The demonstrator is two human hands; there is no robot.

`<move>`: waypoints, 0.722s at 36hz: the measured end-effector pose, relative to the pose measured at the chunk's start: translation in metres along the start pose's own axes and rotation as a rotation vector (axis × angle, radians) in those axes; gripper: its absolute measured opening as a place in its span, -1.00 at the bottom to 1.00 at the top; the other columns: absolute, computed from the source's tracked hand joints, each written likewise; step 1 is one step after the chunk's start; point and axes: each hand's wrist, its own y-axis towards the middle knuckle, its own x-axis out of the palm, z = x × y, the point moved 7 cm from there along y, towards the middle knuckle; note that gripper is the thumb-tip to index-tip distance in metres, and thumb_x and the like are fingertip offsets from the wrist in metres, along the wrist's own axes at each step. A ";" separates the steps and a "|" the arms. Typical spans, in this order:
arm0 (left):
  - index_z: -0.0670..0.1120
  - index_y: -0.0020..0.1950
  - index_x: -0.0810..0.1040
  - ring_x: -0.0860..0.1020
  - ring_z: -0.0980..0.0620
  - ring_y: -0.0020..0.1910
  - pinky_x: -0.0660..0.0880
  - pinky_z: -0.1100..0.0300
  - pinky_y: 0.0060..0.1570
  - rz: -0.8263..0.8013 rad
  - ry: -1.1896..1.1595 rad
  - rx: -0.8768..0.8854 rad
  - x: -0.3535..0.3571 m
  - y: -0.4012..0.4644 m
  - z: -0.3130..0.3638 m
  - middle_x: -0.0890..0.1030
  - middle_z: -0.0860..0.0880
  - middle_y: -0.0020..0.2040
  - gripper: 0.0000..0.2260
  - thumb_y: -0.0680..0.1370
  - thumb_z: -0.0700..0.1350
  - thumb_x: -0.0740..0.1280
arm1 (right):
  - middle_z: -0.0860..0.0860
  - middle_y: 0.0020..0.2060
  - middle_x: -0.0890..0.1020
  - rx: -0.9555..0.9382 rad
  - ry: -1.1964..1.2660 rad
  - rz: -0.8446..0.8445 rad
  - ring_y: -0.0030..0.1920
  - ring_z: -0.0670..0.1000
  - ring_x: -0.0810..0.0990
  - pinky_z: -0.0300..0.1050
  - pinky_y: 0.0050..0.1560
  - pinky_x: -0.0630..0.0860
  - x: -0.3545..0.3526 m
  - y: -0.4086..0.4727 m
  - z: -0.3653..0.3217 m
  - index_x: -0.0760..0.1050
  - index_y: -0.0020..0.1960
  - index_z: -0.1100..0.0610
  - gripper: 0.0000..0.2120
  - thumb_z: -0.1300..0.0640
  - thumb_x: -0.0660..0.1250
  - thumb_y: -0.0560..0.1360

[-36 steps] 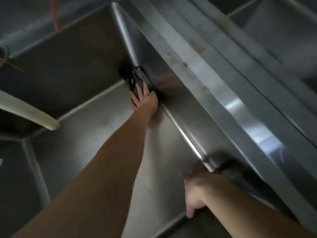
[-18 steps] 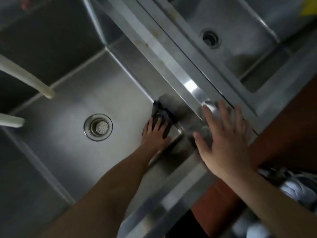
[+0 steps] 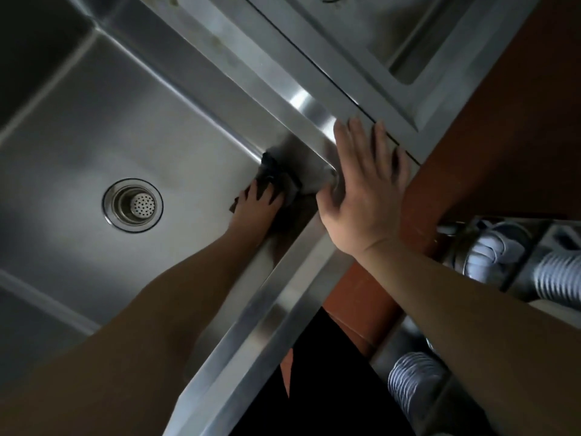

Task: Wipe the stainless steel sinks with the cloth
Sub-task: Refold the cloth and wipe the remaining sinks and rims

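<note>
The left hand (image 3: pixel 256 204) is down inside the big steel sink (image 3: pixel 94 127), in its near corner. Its fingers lie flat and press a dark cloth (image 3: pixel 276 173) against the sink wall just ahead of the fingertips. The drain strainer (image 3: pixel 133 205) sits well off to the hand's left. The right hand (image 3: pixel 364 187) lies flat and wide on the sink's rim (image 3: pixel 251 325), holding nothing, just beside the cloth's corner.

The cloth looks soft, light and floppy, so it will probably bunch up. A flat palm on its middle should keep it spread. The steel looks smooth, so the cloth may slide easily.
</note>
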 end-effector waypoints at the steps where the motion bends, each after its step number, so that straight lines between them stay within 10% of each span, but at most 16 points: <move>1: -0.13 0.40 0.48 0.43 -0.48 0.29 0.50 -0.29 0.11 0.019 0.011 0.009 -0.002 0.001 -0.002 0.48 -0.27 0.36 -0.49 0.45 -0.20 0.41 | -0.01 0.60 0.17 0.001 0.002 -0.002 0.61 0.14 0.04 0.31 0.52 0.03 0.000 0.000 0.000 0.13 0.61 0.00 -0.26 -0.03 0.25 0.47; 7: -0.05 0.46 0.43 0.45 -0.38 0.25 0.55 -0.11 -0.03 -0.101 -0.118 -0.011 -0.008 -0.015 0.000 0.43 -0.19 0.41 -0.56 0.56 -0.16 0.30 | -0.02 0.60 0.17 0.006 -0.006 -0.006 0.61 0.14 0.04 0.31 0.52 0.01 -0.002 0.000 -0.002 0.13 0.61 -0.01 -0.24 0.00 0.26 0.44; 13: 0.02 0.56 0.28 0.45 -0.16 0.36 0.38 0.11 0.29 -0.617 -0.349 -0.159 -0.018 -0.069 -0.017 0.40 -0.16 0.46 -0.40 0.55 -0.24 0.33 | -0.02 0.60 0.17 0.000 -0.019 -0.033 0.61 0.15 0.04 0.31 0.51 0.02 -0.005 0.001 -0.004 0.14 0.60 -0.01 -0.25 -0.01 0.26 0.44; 16: 0.02 0.54 0.33 0.57 -0.12 0.10 0.52 0.05 0.13 -0.755 -0.653 -0.379 -0.017 -0.121 -0.026 0.51 -0.21 0.34 -0.38 0.50 -0.33 0.32 | -0.01 0.60 0.16 -0.007 0.000 -0.047 0.61 0.17 0.04 0.31 0.51 0.01 -0.003 0.001 -0.004 0.12 0.61 -0.03 -0.25 -0.01 0.24 0.44; 22: 0.13 0.39 0.50 0.42 0.00 -0.36 0.39 0.19 -0.25 -0.674 -0.919 -0.698 -0.039 -0.206 -0.024 0.52 -0.08 -0.28 -0.41 0.46 -0.37 0.22 | 0.04 0.62 0.07 -0.028 0.029 -0.118 0.61 0.21 0.00 0.38 0.49 -0.01 -0.003 0.000 -0.006 0.09 0.60 -0.05 -0.27 -0.01 0.19 0.46; 26: 0.12 0.37 0.52 0.48 -0.01 -0.34 0.40 0.25 -0.28 -0.533 -0.896 -0.797 -0.082 -0.223 0.003 0.56 -0.04 -0.24 -0.42 0.45 -0.36 0.19 | 0.06 0.63 -0.02 -0.063 0.056 -0.201 0.60 0.25 -0.09 0.42 0.48 -0.05 -0.002 0.000 -0.006 0.03 0.61 -0.07 -0.23 -0.02 0.22 0.44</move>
